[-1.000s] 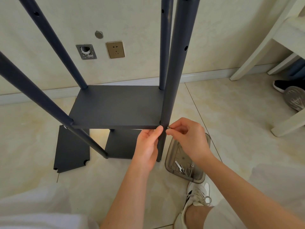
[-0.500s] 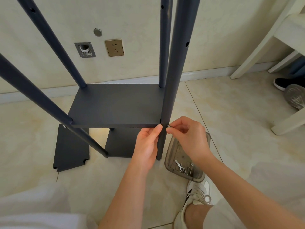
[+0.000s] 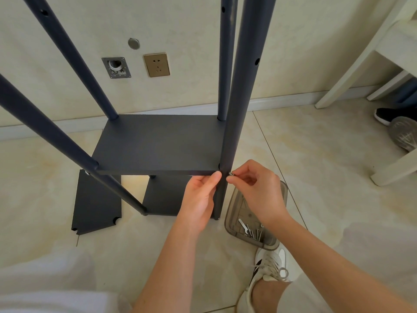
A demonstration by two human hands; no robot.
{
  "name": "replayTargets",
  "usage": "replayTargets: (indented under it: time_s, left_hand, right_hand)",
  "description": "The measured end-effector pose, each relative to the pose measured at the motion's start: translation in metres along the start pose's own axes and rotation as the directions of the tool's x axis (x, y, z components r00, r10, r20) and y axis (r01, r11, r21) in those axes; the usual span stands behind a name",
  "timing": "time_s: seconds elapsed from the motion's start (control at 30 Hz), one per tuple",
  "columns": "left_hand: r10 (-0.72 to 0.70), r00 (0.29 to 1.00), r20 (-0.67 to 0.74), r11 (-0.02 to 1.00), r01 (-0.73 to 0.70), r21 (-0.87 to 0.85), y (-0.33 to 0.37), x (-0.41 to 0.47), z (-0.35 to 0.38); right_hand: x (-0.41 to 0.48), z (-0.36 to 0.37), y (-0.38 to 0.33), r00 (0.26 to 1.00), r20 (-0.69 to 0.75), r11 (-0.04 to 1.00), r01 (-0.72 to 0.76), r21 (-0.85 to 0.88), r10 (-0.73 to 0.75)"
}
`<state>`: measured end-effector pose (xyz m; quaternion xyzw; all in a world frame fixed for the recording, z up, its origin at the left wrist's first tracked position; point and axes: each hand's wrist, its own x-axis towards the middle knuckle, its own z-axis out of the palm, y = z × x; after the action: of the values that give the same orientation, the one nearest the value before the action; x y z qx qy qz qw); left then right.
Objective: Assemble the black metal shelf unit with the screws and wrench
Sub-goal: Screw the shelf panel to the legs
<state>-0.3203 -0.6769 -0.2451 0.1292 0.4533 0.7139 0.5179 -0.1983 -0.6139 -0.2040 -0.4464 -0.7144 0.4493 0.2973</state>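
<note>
The black shelf unit stands on the floor with its dark posts rising past the camera. A black shelf panel (image 3: 158,145) sits between the posts above a lower panel (image 3: 167,197). My left hand (image 3: 199,197) holds the near right post (image 3: 234,123) just under the panel's corner, thumb against the panel edge. My right hand (image 3: 259,190) pinches a small silver screw (image 3: 231,174) against the right side of that post at panel height.
A grey plastic tray (image 3: 234,208) with a small wrench (image 3: 243,226) and several screws (image 3: 256,233) lies on the floor behind my right wrist. A loose black panel (image 3: 97,202) lies at the left. My shoe (image 3: 268,269) is below the tray; a white furniture frame (image 3: 352,71) stands at the right.
Both hands stay at the post's corner joint. The fingers of my right hand have shifted slightly on the screw; nothing else has moved apart from a small camera shift.
</note>
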Motion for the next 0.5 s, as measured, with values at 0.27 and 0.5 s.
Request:
replayTargets:
  time_s: [0.27,0.5]
  left_hand:
    - [0.015,0.999,0.037,0.999,-0.017,0.049,0.0014,0.002,-0.0021]
    - [0.022,0.999,0.024,1.0,-0.022,0.015,-0.0018,0.004,-0.0029]
  right_hand:
    - [0.0036,0.0011,0.0045,0.999,0.005,0.998,-0.035,0.047,0.035]
    - [0.0034,0.0015,0.0037,0.998,0.023,0.989,-0.061,0.131,0.059]
